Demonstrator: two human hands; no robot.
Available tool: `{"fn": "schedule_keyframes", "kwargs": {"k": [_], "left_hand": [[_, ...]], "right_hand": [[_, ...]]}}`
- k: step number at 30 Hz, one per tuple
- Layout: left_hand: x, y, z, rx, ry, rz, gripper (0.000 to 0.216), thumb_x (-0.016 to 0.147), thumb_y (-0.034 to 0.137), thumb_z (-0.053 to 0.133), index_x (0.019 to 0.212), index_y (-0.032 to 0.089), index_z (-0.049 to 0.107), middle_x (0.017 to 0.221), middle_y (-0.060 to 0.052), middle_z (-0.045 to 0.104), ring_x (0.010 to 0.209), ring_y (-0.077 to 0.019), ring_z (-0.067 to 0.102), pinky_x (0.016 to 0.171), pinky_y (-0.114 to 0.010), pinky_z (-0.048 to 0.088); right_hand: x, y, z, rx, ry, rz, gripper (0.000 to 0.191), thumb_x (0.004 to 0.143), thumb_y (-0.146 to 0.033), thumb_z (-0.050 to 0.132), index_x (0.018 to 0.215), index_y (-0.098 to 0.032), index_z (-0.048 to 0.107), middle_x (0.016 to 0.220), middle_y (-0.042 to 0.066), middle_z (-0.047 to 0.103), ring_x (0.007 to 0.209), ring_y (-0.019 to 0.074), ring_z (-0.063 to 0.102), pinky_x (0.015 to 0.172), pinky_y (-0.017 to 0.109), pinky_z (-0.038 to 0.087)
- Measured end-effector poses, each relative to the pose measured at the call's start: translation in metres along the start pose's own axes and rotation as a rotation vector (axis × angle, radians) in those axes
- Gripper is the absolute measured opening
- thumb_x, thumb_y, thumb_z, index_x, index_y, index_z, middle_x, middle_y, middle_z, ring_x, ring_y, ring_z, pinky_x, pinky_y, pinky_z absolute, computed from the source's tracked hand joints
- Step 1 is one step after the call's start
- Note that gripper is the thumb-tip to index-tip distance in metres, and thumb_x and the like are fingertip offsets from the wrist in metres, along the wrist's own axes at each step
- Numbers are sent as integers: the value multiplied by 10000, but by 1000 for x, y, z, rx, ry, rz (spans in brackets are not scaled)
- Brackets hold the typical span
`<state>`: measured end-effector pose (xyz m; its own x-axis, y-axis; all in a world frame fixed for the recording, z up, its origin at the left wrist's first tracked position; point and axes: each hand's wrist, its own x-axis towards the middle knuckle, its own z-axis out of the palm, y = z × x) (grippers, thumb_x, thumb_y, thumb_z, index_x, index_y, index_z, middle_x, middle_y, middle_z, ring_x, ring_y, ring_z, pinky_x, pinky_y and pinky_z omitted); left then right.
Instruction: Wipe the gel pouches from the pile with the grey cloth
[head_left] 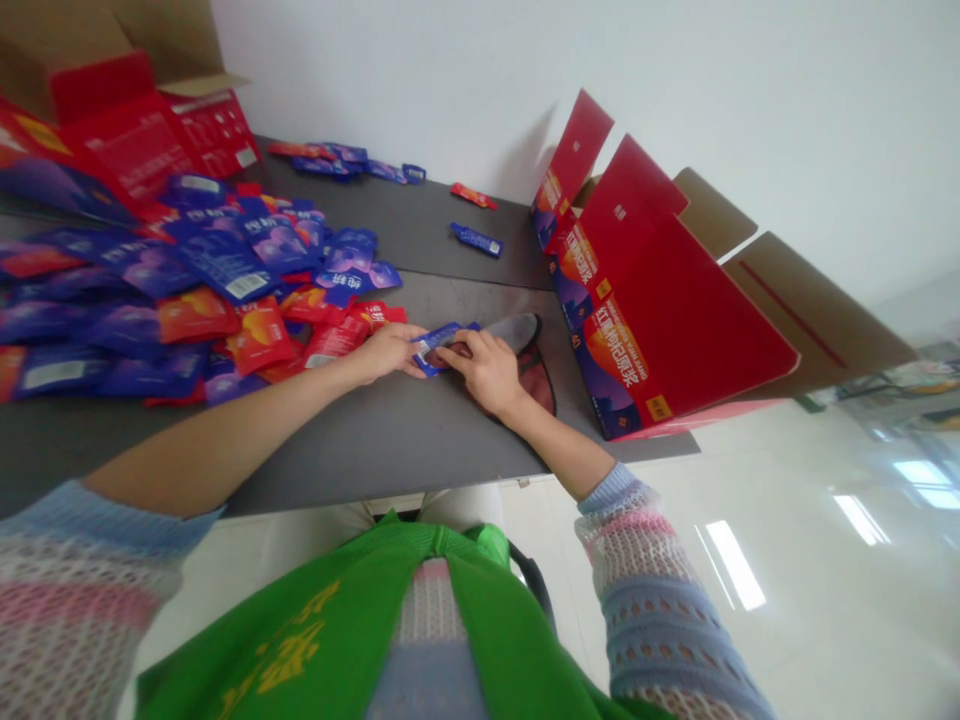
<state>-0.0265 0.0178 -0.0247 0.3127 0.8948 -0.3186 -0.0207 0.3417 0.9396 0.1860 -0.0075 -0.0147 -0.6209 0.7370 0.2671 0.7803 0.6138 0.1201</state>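
A small blue sachet (431, 343) is between my two hands, just above the grey table. My left hand (391, 352) is closed on its left end, thumb and fingers pinching the edge. My right hand (487, 372) is bent over its right part, fingertips pressed on it and covering some of it. Beside and partly beneath my right hand lies a flat thing with black edging, grey at the top and reddish below (536, 380); I cannot tell its kind. Red sachets (341, 338) lie just left of my left hand.
A large pile of blue and red sachets (187, 270) covers the table's left side. Behind it stands an open red carton (120, 125). More open red cartons (622, 350) stand at the right edge. A few sachets (476, 240) lie near the wall.
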Motion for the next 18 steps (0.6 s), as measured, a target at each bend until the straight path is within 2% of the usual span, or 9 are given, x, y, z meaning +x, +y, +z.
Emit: {"fn": "schedule_keyframes", "kwargs": {"k": [3, 7, 10, 14, 18], "left_hand": [[4, -2, -4, -41, -35, -20, 136, 812, 113, 685, 946, 98, 702, 793, -103, 750, 716, -215, 734, 688, -373, 641], [10, -5, -8, -71, -65, -48, 261, 831, 100, 652, 1090, 79, 676, 809, -122, 754, 707, -239, 747, 702, -413, 646], [10, -5, -6, -34, -34, -61, 307, 870, 72, 572, 1166, 59, 653, 788, -129, 748, 678, -240, 747, 700, -409, 643], [5, -1, -2, -28, 14, -60, 348, 890, 34, 511, 1218, 33, 626, 771, -128, 739, 648, -240, 742, 666, -396, 639], [2, 0, 0, -21, 38, -38, 384, 893, 25, 502, 1262, 33, 607, 756, -111, 733, 635, -230, 736, 646, -379, 635]], "right_hand": [[8, -3, 0, -34, -44, 26, 369, 1049, -320, 374, 1300, -346, 643, 1309, 79, 594, 1085, 241, 494, 833, 359, 364], [16, 10, -2, -138, -113, 283, 384, 1035, -243, 350, 1168, -252, 709, 1196, 138, 621, 1048, 280, 516, 787, 381, 384], [16, 21, -1, -177, -141, 408, 404, 1021, -190, 335, 1148, -225, 716, 1195, 162, 612, 1053, 294, 527, 787, 392, 398], [11, 32, 1, -147, -114, 448, 401, 1024, -217, 353, 1220, -278, 697, 1216, 143, 606, 1060, 281, 533, 795, 369, 406], [4, 39, -1, -75, -15, 466, 479, 1011, -165, 325, 1365, -335, 599, 1269, 98, 590, 1053, 234, 546, 789, 320, 413]]}}
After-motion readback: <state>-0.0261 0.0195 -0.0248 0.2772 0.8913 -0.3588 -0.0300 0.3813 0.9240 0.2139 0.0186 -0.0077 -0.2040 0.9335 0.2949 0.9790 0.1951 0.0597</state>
